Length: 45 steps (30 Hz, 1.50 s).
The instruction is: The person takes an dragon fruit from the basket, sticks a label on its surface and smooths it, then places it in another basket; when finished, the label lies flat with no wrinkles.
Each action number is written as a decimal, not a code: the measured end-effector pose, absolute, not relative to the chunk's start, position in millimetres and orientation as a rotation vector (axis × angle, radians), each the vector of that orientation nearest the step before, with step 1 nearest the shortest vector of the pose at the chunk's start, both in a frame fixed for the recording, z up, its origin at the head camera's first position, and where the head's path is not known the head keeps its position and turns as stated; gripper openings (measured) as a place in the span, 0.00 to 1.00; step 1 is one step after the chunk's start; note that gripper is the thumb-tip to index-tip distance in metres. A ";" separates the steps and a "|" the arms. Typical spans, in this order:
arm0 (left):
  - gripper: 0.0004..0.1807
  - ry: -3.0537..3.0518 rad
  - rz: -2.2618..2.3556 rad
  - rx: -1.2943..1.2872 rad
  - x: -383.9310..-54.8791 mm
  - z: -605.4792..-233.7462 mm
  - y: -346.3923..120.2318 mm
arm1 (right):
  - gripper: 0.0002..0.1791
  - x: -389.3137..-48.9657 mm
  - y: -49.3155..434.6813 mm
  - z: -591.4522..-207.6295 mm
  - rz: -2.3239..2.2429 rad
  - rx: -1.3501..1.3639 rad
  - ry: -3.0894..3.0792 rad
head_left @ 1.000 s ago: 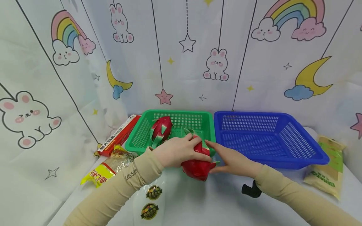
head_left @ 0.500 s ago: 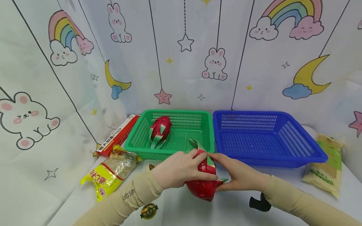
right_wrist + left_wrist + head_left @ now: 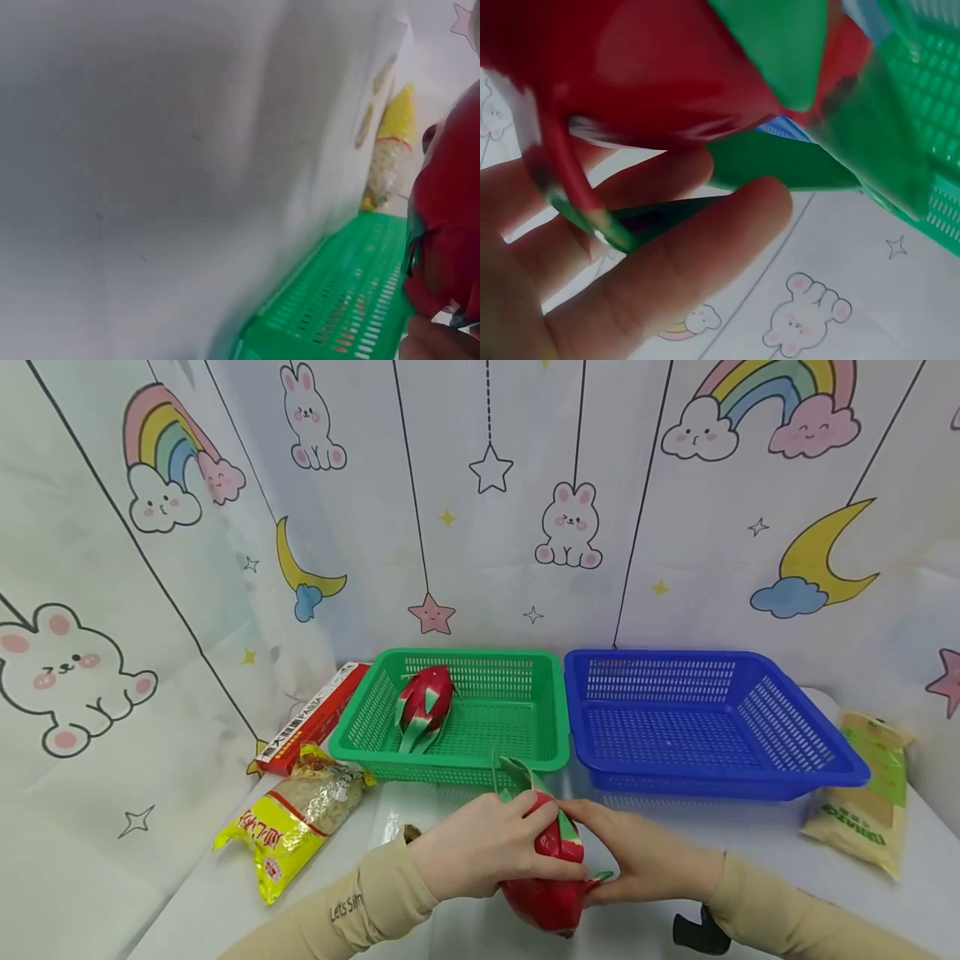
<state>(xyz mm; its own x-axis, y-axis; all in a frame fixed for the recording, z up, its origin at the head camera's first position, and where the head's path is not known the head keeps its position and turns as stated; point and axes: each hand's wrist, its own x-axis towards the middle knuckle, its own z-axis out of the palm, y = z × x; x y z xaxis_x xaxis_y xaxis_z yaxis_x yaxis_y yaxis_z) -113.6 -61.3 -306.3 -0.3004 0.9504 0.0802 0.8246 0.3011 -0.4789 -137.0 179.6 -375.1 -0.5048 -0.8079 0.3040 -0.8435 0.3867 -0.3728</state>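
Observation:
A red dragon fruit (image 3: 551,902) with green leafy scales is held between both hands above the near part of the table, in front of the baskets. Over its upper left side my left hand (image 3: 487,847) grips it, fingers across the red skin. My right hand (image 3: 652,856) holds its right side, with the thumb beside a green-tipped scale. In the left wrist view the fruit (image 3: 652,67) fills the top, above the left fingers (image 3: 682,262). Only part of the fruit (image 3: 454,202) shows in the right wrist view. Another dragon fruit (image 3: 425,706) lies in the green basket (image 3: 450,772).
Right of the green basket stands a blue basket (image 3: 690,783). A red pasta box (image 3: 318,714) and a yellow-labelled clear bag (image 3: 300,818) lie at left. A beige and green packet (image 3: 862,810) lies at right. Clear plastic (image 3: 390,814) lies near the left sleeve.
Both hands have drawn the dragon fruit toward me, away from the green basket's front rim. My right hand has come closer against it. The other fruit has stayed in the basket.

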 end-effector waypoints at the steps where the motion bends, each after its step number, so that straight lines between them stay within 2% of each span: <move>1: 0.41 -2.209 0.505 -1.600 -112.3 -307.5 -60.5 | 0.49 -136.2 179.8 -377.8 0.745 1.532 -2.544; 7: 0.39 -2.130 0.522 -1.631 -101.9 -315.6 -56.4 | 0.48 -131.6 182.6 -390.9 0.712 1.627 -2.447; 13: 0.43 -2.166 0.505 -1.669 -98.5 -320.1 -53.2 | 0.49 -125.1 187.4 -397.0 0.751 1.638 -2.491; 45: 0.40 -2.199 0.316 -1.786 -129.3 -364.8 -47.7 | 0.47 -126.2 202.4 -420.1 0.691 1.525 -2.648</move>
<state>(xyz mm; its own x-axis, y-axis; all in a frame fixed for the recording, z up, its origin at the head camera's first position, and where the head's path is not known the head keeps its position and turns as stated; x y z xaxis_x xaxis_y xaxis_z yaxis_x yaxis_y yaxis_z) -129.3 -47.7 -364.8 -0.1893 0.9782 0.0857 0.9146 0.2074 -0.3471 -126.2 202.4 -420.1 -0.5259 -0.8209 0.2224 -0.8249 0.4285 -0.3687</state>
